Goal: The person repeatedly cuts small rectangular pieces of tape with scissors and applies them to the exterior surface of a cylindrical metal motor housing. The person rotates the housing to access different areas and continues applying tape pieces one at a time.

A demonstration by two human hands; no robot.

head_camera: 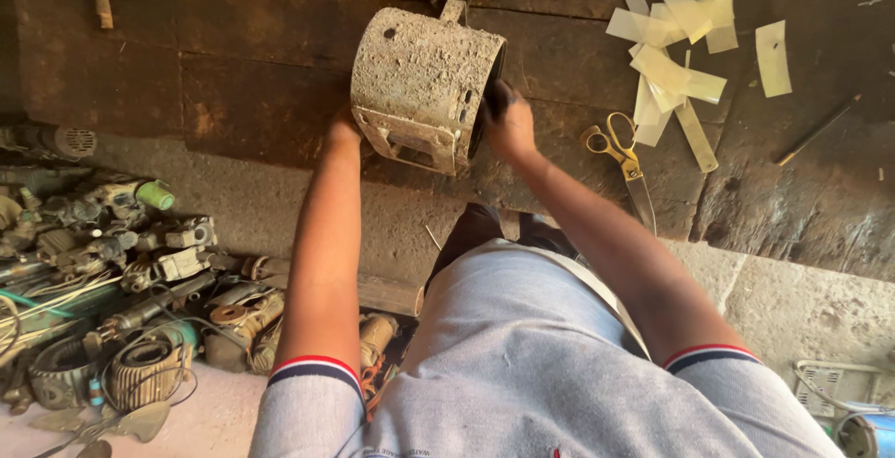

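Housing [421, 85] sits clamped between left hand [343, 131] and right hand [508, 122] grip.

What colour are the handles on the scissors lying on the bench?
Yellow handles on the scissors, seen in the head view.

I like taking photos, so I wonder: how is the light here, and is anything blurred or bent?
Head view: soft light overall, sunlit at the right edge; the metal housing is sharp, the right hand at its opening slightly smeared, and the bench edge looks bowed by the wide lens.
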